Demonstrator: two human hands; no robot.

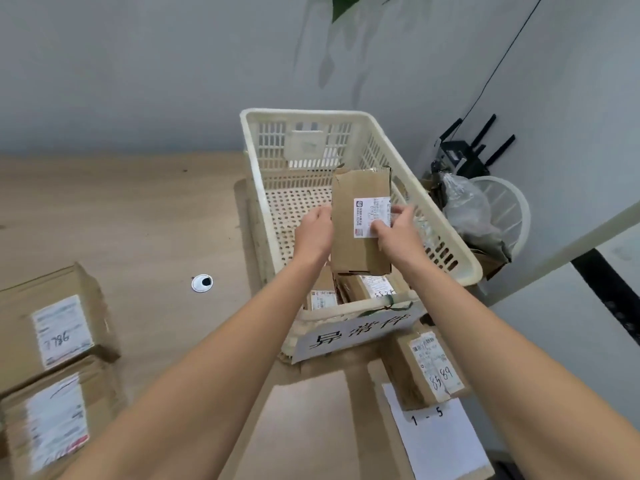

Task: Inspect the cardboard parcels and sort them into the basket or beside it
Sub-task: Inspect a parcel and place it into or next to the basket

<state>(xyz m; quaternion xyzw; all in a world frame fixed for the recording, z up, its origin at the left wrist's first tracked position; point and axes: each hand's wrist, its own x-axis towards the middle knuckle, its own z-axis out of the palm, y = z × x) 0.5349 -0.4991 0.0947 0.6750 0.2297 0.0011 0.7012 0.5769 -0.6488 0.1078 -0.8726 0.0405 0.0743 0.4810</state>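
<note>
A brown cardboard parcel (353,209) with a white label is held above the cream plastic basket (450,251). My left hand (313,233) grips its left edge. My right hand (398,230) grips its right edge, thumb on the label. Two more labelled parcels (367,287) lie in the near end of the basket, below the held one. A paper sign with black characters (353,336) hangs on the basket's near wall.
Two labelled parcels (52,334) (52,420) sit at the table's left. A small parcel marked 89 (429,368) lies right of the basket on a sheet reading 1-5 (440,441). A cable hole (202,283) is in the wooden table. A bin with bags (485,216) stands right.
</note>
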